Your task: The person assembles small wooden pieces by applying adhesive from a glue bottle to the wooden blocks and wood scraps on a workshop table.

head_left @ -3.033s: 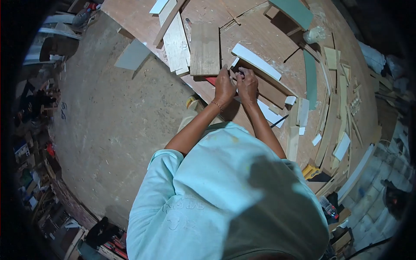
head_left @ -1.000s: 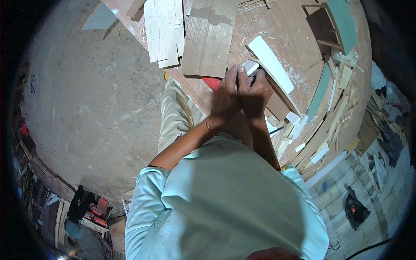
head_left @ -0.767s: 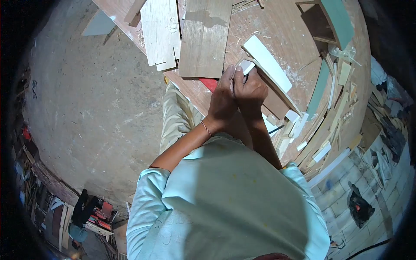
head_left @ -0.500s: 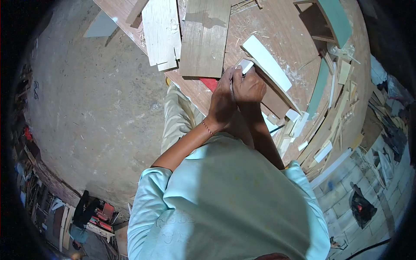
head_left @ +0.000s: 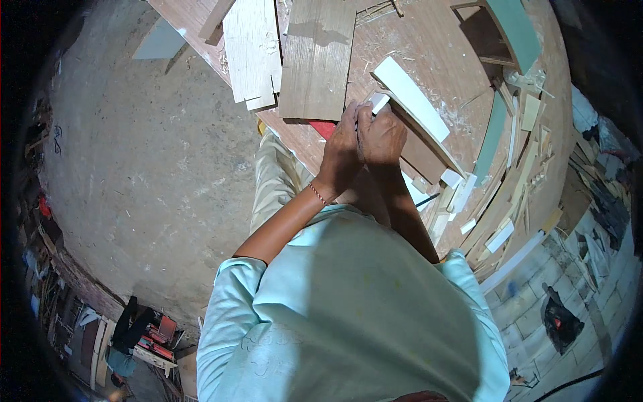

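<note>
A small white-faced block juts out beyond the fingers of my right hand, which is closed around it. Pressed close against that hand on its left is my left hand, with curled fingers; what they grip is hidden. Just beyond lies a long white-faced board at a slant on the workbench, with a brown wooden strip along its near side. Something red shows beside my left hand, partly under a plank.
A brown plank and a pale notched board lie at the bench's left edge. Green curved pieces, wood offcuts and a dark pencil-like stick lie to the right. A black bag sits on the floor.
Both hands and the white-faced block have shifted very slightly left. The hold looks the same, and the boards stay where they were.
</note>
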`<state>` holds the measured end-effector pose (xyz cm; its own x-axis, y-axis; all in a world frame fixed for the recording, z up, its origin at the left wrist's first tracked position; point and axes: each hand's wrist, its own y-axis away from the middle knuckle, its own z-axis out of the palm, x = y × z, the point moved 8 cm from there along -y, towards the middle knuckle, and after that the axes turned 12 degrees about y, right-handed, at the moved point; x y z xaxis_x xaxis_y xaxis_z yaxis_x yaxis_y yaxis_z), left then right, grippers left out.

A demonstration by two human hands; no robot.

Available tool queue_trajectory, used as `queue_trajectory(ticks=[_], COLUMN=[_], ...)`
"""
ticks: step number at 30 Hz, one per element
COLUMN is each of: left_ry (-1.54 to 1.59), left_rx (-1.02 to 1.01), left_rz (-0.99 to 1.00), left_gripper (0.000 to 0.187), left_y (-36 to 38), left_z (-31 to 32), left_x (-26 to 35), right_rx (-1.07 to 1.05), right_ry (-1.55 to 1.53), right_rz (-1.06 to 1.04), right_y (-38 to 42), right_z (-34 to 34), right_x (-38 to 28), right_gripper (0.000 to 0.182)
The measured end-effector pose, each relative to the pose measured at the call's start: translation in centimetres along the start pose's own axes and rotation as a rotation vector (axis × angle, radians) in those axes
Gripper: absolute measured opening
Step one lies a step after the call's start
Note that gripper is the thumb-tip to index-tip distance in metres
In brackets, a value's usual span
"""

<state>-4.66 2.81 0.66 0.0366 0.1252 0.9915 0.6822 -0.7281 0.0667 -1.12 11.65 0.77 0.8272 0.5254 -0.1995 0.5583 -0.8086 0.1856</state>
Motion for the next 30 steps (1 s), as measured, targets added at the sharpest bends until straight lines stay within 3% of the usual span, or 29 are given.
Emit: queue_trajectory(ticks=[2,4,5,7,8,10,13,17,24,30], left_ry=[-0.001,0.012,0.011,-0.018,-0.019,-0.109,-0.195,-0.187,-0.270,-0.365], left_rx=[-0.005,-0.132,-0.133,-0.200,-0.201,-0.400,-0.499,-0.544,-0.601,-0.613], left_rz=[0.010,-0.172,-0.169,0.038,0.041,-0.286,-0.376,-0.242,-0.284,-0.167], left_gripper=[0.050,0.054,0.054,0.057,0.057,0.061,0.061,0.061,0.068,0.067], left_y=[-0.2,-0.5,-0.8,-1.7,-2.2,-2.5,-3.9,-4.3,-4.0,-3.7], left_z=[-0.3,-0.2,-0.6,-0.8,-1.2,-0.7,-1.0,-0.6,-0.9,-0.6], left_x=[0.2,-0.6,-0.4,1.5,1.7,-0.4,0.0,-0.6,0.3,1.0], right_rx=[0.001,0.003,0.000,-0.001,-0.013,-0.023,-0.027,-0.012,-0.088,-0.104], right_ry=[-0.002,-0.003,-0.008,-0.014,-0.010,-0.005,-0.003,0.012,0.003,0.027], right_rz=[0.001,0.001,-0.015,-0.031,-0.035,-0.039,-0.027,-0.040,-0.033,-0.011], right_y=[0.0,0.0,0.0,0.0,0.0,0.0,0.0,-0.1,-0.1,-0.1], right_z=[0.1,0.0,0.0,-0.1,0.0,0.2,0.7,0.5,0.7,0.6], right_x=[0.1,0.2,0.0,-0.1,0.0,0.1,0.4,0.2,0.3,0.2], right_gripper=[0.040,0.040,0.037,0.035,0.035,0.036,0.036,0.037,0.039,0.042])
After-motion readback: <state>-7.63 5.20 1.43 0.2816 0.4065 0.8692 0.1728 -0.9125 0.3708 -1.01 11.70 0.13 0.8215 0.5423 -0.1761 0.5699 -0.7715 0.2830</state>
